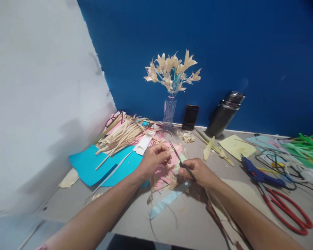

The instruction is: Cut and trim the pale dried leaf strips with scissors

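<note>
My left hand (154,159) is closed in a pinch on a thin pale dried-leaf strip (169,151) above the pink paper (163,171). My right hand (198,172) is closed around the handles of small black scissors (177,155), whose blades point up and left to the strip at my left fingertips. Both hands hover just over the grey table (187,215), a few centimetres apart. Scraps of dried leaf lie under and between them.
A pile of dried leaf strips (122,136) lies on blue paper (94,165) at the left. A vase of leaf flowers (170,86), a phone (190,117) and a dark flask (224,114) stand at the back. A blue glue gun (258,173), red-handled shears (287,210), cables and green stems (305,147) lie right.
</note>
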The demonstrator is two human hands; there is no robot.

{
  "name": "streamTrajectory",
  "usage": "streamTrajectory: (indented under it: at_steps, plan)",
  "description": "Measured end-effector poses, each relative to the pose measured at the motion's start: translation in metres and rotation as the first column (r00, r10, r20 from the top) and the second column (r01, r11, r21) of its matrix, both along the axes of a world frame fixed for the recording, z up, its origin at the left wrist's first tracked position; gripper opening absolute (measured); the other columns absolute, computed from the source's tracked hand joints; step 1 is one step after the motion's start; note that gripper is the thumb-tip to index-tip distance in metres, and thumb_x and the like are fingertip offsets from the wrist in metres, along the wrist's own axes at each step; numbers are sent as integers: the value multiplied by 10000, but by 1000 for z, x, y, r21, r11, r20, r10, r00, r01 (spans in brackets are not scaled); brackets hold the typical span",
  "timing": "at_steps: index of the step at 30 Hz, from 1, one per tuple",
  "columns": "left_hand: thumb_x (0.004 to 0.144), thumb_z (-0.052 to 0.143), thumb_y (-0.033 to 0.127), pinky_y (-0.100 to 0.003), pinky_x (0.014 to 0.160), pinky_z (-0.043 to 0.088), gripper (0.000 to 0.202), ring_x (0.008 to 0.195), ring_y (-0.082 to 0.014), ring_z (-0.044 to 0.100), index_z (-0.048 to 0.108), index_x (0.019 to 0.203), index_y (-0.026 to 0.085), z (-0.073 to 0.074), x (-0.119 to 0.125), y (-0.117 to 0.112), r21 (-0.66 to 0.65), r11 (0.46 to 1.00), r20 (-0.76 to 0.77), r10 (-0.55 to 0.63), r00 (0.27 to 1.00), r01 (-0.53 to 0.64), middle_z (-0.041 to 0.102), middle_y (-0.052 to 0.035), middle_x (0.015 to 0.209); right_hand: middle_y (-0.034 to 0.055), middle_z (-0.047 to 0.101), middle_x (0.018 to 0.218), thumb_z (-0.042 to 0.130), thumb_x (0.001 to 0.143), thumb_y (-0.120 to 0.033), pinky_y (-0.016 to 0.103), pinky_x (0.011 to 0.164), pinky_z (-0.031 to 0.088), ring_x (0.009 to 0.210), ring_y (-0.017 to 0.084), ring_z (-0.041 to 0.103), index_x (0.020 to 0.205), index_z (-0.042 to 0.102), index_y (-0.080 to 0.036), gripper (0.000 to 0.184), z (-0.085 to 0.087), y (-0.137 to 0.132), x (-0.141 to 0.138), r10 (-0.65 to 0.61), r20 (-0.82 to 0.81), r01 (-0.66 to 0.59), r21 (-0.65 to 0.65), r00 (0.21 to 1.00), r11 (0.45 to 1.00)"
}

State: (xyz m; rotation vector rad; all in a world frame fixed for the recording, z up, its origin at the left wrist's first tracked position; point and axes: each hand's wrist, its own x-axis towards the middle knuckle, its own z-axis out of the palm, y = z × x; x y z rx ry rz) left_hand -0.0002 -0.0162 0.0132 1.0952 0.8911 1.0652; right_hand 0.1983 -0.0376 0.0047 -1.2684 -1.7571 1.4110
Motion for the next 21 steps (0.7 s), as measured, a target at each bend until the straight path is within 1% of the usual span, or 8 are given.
streamTrajectory:
  at_steps: [5, 7, 9, 12, 15, 18, 19, 21]
  plan:
    - [690, 709, 274, -216, 514, 442, 184, 537, -116, 588, 576, 684, 147, 3, 5, -2, -13, 999, -35, 34, 999, -34, 616, -12, 611, 8, 577, 573, 689, 752, -571, 221, 479, 327, 514, 109, 460, 646, 620, -140, 449, -3, -3, -2, 113, -54, -115, -55, 992, 992]
    - [692, 675, 237, -217, 515, 447, 136, 534, -117, 592, 575, 671, 147, 3, 5, -3, -7, 999, -38, 37, 999, -37, 618, -12, 608, 2, 562, 567, 699, 746, -563, 225, 483, 326, 515, 109, 453, 641, 614, -143, 442, -5, -4, -3, 120, -60, -123, -50, 991, 991]
    - [689, 659, 217, -216, 517, 452, 119, 531, -116, 597, 569, 658, 146, 3, 5, -3, 11, 999, -38, 36, 999, -36, 618, -11, 602, -8, 529, 537, 710, 736, -553, 228, 481, 316, 506, 103, 425, 579, 576, -150, 453, -7, -5, -5, 86, -46, -88, -38, 995, 995]
    - [698, 673, 235, -216, 514, 457, 152, 527, -116, 606, 561, 647, 146, 3, 3, -2, 27, 999, -34, 23, 999, -22, 622, -13, 606, -33, 448, 466, 729, 724, -532, 230, 454, 263, 470, 87, 357, 507, 523, -158, 479, -10, -5, -6, 14, -21, -15, -48, 1000, 999]
    - [725, 688, 288, -204, 455, 420, 204, 459, -103, 577, 558, 655, 147, 2, 3, 0, 24, 1000, -55, -5, 998, 6, 615, -7, 592, -42, 412, 424, 743, 715, -536, 234, 439, 226, 443, 78, 327, 483, 528, -155, 495, -14, -3, -5, -22, -30, 20, -58, 999, 998]
    - [740, 702, 323, -181, 396, 348, 221, 370, -62, 480, 578, 704, 144, 1, 3, -1, 11, 1000, -65, -12, 998, 13, 561, 30, 529, -5, 517, 475, 750, 712, -542, 240, 467, 299, 472, 98, 417, 514, 579, -144, 477, -15, 0, -4, -63, -98, 59, -45, 993, 997]
    - [738, 710, 324, -177, 398, 351, 218, 371, -57, 475, 592, 734, 141, 0, 4, -1, 4, 1000, -57, -17, 998, 18, 558, 35, 530, 10, 562, 519, 761, 706, -532, 246, 486, 334, 496, 110, 456, 561, 614, -139, 445, -14, 2, -3, -90, -134, 85, -46, 987, 995]
    - [730, 720, 314, -178, 422, 395, 219, 406, -66, 518, 615, 800, 135, -1, 6, -3, -14, 999, -48, -49, 998, 48, 592, 22, 573, 25, 621, 620, 793, 683, -494, 259, 526, 389, 549, 131, 517, 707, 675, -135, 379, -13, 4, -2, -167, -210, 159, -51, 963, 986]
